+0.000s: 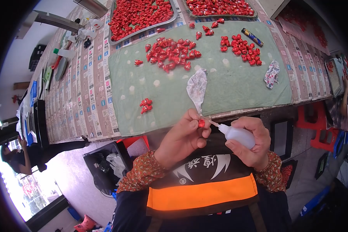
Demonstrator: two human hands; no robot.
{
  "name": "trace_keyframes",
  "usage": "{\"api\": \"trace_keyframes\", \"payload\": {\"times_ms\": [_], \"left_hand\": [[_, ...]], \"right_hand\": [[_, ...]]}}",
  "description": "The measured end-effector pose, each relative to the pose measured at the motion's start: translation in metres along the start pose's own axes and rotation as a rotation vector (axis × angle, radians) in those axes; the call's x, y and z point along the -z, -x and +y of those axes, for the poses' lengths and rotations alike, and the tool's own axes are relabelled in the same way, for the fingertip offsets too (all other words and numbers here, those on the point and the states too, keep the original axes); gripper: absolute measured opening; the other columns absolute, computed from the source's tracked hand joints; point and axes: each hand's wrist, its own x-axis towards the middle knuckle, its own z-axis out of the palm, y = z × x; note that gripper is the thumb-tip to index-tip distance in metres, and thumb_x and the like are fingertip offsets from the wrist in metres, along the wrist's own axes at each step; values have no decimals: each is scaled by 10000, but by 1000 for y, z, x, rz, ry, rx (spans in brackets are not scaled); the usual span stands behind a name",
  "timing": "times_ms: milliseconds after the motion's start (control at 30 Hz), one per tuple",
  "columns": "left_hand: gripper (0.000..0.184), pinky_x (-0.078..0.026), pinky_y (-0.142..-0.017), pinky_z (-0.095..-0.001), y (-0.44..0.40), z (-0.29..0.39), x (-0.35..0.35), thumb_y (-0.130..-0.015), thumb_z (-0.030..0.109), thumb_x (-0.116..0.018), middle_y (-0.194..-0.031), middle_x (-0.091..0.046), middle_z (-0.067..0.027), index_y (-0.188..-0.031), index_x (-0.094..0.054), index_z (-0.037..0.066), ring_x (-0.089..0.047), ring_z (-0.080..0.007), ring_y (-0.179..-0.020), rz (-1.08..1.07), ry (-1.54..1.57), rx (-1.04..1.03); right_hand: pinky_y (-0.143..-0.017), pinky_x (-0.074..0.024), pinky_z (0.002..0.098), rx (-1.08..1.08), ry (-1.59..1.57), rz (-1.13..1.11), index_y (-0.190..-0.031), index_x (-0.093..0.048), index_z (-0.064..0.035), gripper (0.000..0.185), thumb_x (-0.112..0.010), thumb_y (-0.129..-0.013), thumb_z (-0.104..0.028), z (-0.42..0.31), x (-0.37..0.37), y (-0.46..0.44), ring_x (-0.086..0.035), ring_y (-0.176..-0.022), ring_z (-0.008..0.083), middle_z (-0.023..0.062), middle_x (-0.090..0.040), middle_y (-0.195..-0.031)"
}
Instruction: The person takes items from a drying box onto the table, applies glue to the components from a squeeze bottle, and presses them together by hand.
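Note:
Between its fingertips my left hand (183,137) pinches a small red piece (201,123), held in front of my apron just off the table's edge. My right hand (252,141) is wrapped round a white squeeze bottle (239,136). The bottle's thin nozzle points left, close to the red piece; whether they touch I cannot tell. Beyond my hands a crumpled, stained white cloth (197,88) lies on the green cloth (162,91). Farther back is a heap of similar red pieces (172,53), with a smaller group (241,49) to its right and several more (145,105) at left.
Two metal trays full of red pieces stand at the back, one a left tray (174,17). A dark marker-like tube (252,37) and a crumpled patterned cloth (272,73) lie at right. A black bin (108,164) and red stools (313,120) stand below. Other people are at both sides.

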Motion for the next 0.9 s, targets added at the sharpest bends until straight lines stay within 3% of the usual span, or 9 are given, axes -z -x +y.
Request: {"api": "trace_keyframes", "payload": {"times_ms": [100, 300, 500, 600, 667, 900], "left_hand": [[171, -510, -645, -225, 0, 0, 6, -984, 177, -563, -1020, -503, -88, -1102, -493, 75, -519, -154, -859, -23, 40, -10], [277, -533, -585, -227, 2, 0, 5, -987, 239, -565, -983, -494, -79, -1160, -505, 31, -520, -122, -771, 101, -35, 35], [318, -483, -540, -205, 3, -8, 29, -1008, 314, -521, -957, -492, -74, -1159, -498, 35, -504, -109, -727, -120, 126, -13], [327, -463, -539, -194, 5, -7, 21, -1006, 304, -525, -972, -490, -67, -1190, -490, 37, -505, -110, -748, -100, 130, -9], [348, -472, -550, -199, 7, -5, 10, -1004, 303, -527, -983, -490, -61, -1225, -482, 38, -505, -112, -771, 80, 78, -6], [345, -486, -556, -210, 8, -3, 18, -996, 291, -545, -982, -490, -55, -1225, -482, 40, -507, -115, -785, 70, -2, 33]], "right_hand": [[-633, -522, 262, -6, -33, 2, -1100, -568, -12, 415, -784, -747, -47, 1, -1, 0, -684, -741, 173, 118, -676, -943], [-620, -519, 259, -1, -29, -25, -1085, -569, -9, 402, -783, -747, -50, -2, -2, -1, -681, -728, 172, 112, -677, -919], [-593, -518, 263, 62, 3, -26, -1061, -579, -10, 392, -788, -734, -62, -1, -7, -3, -681, -678, 194, 114, -676, -878], [-593, -521, 264, 71, 25, -25, -1053, -583, -10, 391, -792, -727, -66, -1, -7, -4, -684, -677, 197, 113, -678, -872], [-594, -521, 264, 72, 30, -22, -1053, -584, -9, 391, -793, -728, -67, -1, -8, -4, -686, -682, 197, 114, -679, -875], [-600, -525, 267, 49, 8, -13, -1058, -583, -6, 398, -798, -728, -64, -2, -8, -4, -694, -698, 200, 120, -681, -884]]}}
